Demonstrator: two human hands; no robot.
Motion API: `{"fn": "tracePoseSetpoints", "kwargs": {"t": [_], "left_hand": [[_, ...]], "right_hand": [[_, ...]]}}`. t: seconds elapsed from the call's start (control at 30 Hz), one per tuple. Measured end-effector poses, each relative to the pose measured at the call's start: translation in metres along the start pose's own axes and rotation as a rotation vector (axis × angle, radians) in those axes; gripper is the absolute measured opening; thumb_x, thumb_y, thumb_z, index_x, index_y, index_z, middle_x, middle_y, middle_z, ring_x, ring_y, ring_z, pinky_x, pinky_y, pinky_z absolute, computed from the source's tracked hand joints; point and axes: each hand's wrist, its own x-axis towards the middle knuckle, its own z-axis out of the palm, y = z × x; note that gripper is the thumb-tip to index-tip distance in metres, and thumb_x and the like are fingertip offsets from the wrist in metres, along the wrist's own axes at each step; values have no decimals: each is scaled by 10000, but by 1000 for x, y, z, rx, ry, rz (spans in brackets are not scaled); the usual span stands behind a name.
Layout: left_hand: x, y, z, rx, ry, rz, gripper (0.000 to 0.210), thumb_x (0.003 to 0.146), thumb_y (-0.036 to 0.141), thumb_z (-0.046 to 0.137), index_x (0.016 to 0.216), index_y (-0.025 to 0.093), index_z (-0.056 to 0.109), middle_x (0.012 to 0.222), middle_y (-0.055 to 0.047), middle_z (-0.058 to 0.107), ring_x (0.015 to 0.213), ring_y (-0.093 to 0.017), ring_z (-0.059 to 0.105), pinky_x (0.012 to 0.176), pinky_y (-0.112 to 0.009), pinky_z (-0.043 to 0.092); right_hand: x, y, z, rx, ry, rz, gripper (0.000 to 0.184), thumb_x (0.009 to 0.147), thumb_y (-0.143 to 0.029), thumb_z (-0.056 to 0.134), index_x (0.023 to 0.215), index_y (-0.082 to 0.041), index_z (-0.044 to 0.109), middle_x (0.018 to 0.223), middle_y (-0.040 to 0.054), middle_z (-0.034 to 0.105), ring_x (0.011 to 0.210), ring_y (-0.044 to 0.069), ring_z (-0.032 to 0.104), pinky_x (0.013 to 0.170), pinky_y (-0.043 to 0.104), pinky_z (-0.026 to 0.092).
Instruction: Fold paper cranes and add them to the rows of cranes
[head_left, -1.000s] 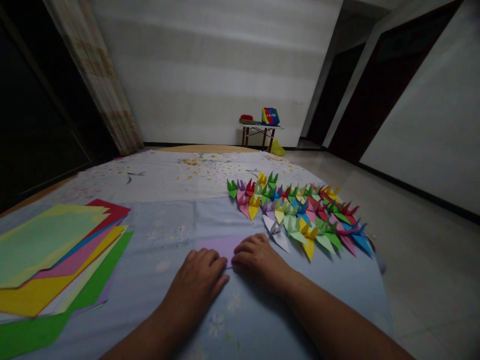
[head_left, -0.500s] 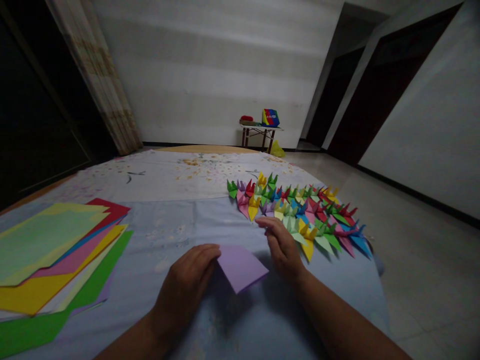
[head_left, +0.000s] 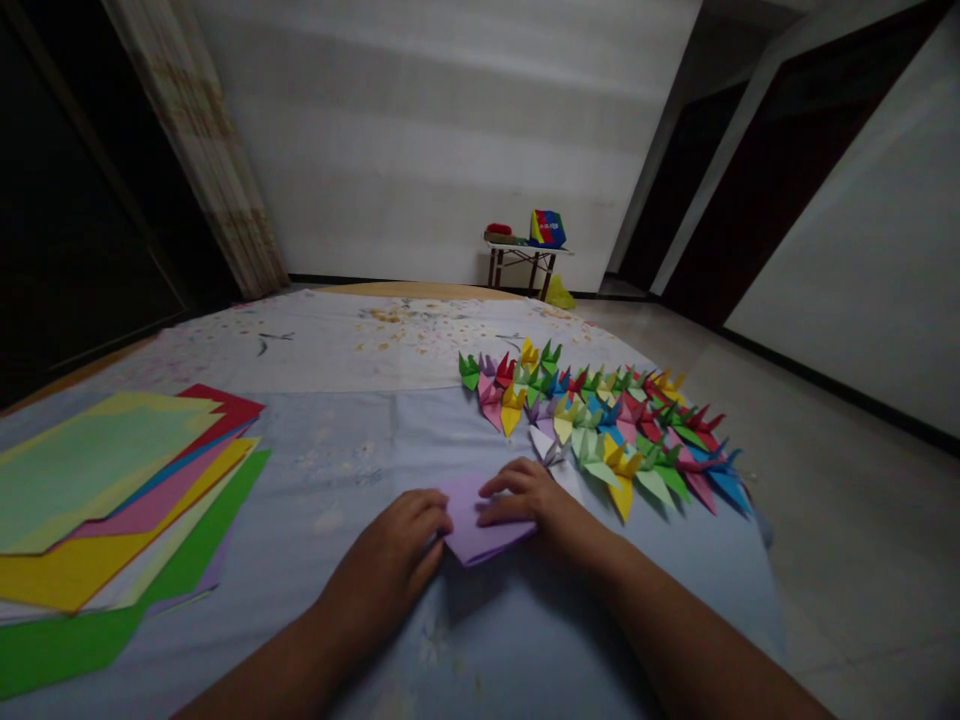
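Dim room, with pale wall at the back, curtain at the left and dark doors at the right. Along the wall, a small stand with a bright box on top, and a yellow bag beside it on the floor. Nearer, a rounded bench under flowered cloth. Holds purple paper over the near middle of the bench, between fanned sheets on the left and crowded cranes on the right. Pinches its left edge with left hand, grip closed on it. Lays right hand across the right part, fingers on the upper face; cannot tell that grip as open or closed, with thumb out of sight. Tilts the purple paper, near edge raised off the cloth, shadow beneath, layers showing along the fold. Partly blocks a white crane with right hand; cannot tell touching from overlapping. Among the cranes, green, yellow, red, pink, blue and purple; among the sheets, pale green uppermost
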Motion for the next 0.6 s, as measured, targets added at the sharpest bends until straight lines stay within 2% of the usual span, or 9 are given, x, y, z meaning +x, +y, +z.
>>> {"fn": "tracePoseSetpoints", "kwargs": {"t": [0.1, 0.17, 0.23, 0.33, 0.47, 0.53, 0.6], "left_hand": [[-1, 5, -1, 103, -51, 10, 141, 791, 186, 507, 876, 219, 615, 989, -59, 598, 948, -216, 533, 838, -394, 445], [-1, 10, -3, 130, -87, -14, 137, 785, 208, 523, 880, 212, 622, 921, -54, 600, 875, -211, 538, 795, -378, 450], [0, 15, -4, 121, -111, -46, 144, 798, 204, 497, 863, 210, 626, 878, -47, 598, 843, -203, 538, 769, -358, 448], [2, 19, -7, 63, -128, -109, 221, 861, 248, 414, 824, 212, 629, 825, -37, 593, 814, -189, 543, 735, -325, 445], [5, 17, -5, 13, -107, -201, 343, 891, 371, 361, 746, 202, 622, 793, -46, 593, 791, -193, 558, 721, -322, 442], [4, 14, -3, 10, -79, -232, 326, 878, 390, 384, 727, 200, 601, 784, -45, 601, 777, -200, 569, 705, -320, 441], [3, 12, -1, 17, -38, -282, 237, 852, 381, 437, 826, 199, 586, 782, -40, 613, 751, -201, 583, 681, -311, 442]], "right_hand": [[0, -1, 0, 52, -66, 27, 226, 759, -180, 621, 935, -307, 684, 987, 29, 652, 944, 189, 503, 844, 358, 367], [-1, -2, -2, 93, -64, 41, 219, 738, -173, 636, 920, -283, 691, 986, 35, 652, 937, 190, 512, 833, 345, 377], [-2, -4, -4, 164, -46, 39, 206, 726, -191, 647, 913, -263, 692, 975, 33, 654, 934, 186, 524, 837, 330, 384], [-2, -3, -4, 322, -31, 72, 138, 787, -267, 587, 868, -242, 696, 832, 6, 662, 848, 157, 557, 807, 289, 403], [2, 2, 9, 391, 102, 358, 196, 783, -350, 583, 743, -184, 680, 682, -5, 594, 661, 127, 529, 617, 223, 399], [5, 4, 17, 425, 149, 465, 184, 771, -347, 594, 788, -179, 667, 662, -15, 573, 621, 113, 504, 570, 209, 375], [7, 4, 23, 456, 142, 519, 192, 767, -341, 595, 862, -187, 658, 628, -29, 551, 575, 102, 475, 528, 199, 347]]}}
